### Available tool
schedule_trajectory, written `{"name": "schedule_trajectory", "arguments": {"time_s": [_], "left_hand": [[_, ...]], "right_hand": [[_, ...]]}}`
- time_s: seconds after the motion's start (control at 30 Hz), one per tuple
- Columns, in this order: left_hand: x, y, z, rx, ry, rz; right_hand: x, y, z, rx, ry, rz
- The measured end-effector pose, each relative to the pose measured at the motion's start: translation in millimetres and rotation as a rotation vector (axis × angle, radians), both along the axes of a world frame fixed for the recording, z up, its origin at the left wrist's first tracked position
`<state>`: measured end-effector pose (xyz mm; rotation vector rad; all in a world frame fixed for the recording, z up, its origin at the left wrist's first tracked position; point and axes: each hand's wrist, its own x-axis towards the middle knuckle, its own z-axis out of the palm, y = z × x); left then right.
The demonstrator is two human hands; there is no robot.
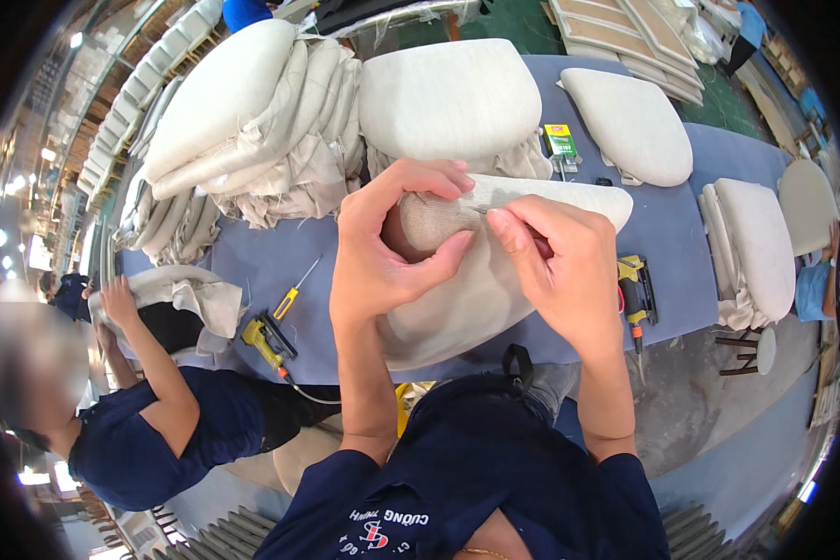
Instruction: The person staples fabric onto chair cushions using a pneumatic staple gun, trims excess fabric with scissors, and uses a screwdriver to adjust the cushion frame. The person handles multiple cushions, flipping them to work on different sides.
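A beige upholstered seat cushion (pixel 467 313) lies tilted on the table in front of me, one rounded corner pointing up to the left. My left hand (pixel 373 247) is curved around that corner, thumb and fingers gripping the fabric from both sides. Beside it, my right hand (pixel 569 257) is closed in a pinch at the fabric near the corner. A thin dark tip shows at its fingertips; what it belongs to is hidden. Creases run through the cloth between the two hands.
Stacked covered seats (pixel 224 103) fill the back left. A screwdriver (pixel 291 299) and a yellow staple gun (pixel 267 342) lie left, another staple gun (pixel 637 291) right. A green box (pixel 560 140) stands behind. At left, a co-worker (pixel 159 429) handles another seat (pixel 210 299).
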<state>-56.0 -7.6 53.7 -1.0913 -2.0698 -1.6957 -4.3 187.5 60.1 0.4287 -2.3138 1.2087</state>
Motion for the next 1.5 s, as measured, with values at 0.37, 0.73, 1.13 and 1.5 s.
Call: {"name": "schedule_trajectory", "arguments": {"time_s": [0.37, 0.73, 1.13, 1.5], "left_hand": [[3.0, -1.6, -10.1, 0.098, 0.065, -0.095], [10.4, -3.5, -6.4, 0.120, 0.096, -0.124], [16.1, -3.2, -1.5, 0.258, -0.061, -0.129], [18.9, -9.9, -1.2, 0.143, 0.043, -0.078]], "right_hand": [[0.2, 3.3, 18.3, 0.235, 0.090, 0.101], [2.8, -5.3, -3.4, -0.076, 0.036, 0.216], [16.7, 3.8, 7.9, 0.287, 0.128, 0.080], [5.3, -3.4, -17.3, -0.241, -0.015, 0.276]]}}
